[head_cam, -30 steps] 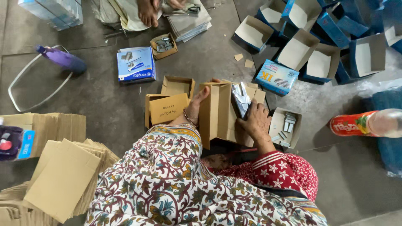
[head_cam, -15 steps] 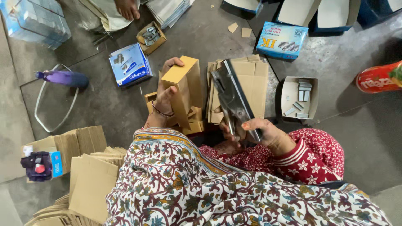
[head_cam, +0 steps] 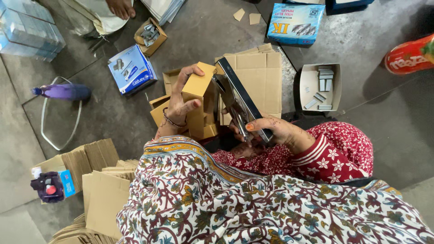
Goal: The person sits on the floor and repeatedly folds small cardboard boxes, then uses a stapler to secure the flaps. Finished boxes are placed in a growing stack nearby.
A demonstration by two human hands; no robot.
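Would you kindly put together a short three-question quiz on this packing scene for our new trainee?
1. True or false: the left hand grips a small tan cardboard box.
2. What does the right hand hold? A) a purple bottle B) a long dark metal stapler C) a blue carton
3. Fill in: the open grey tray of metal hinges lies on the floor to the person's ____.

Key: 1 true; 2 B; 3 right.
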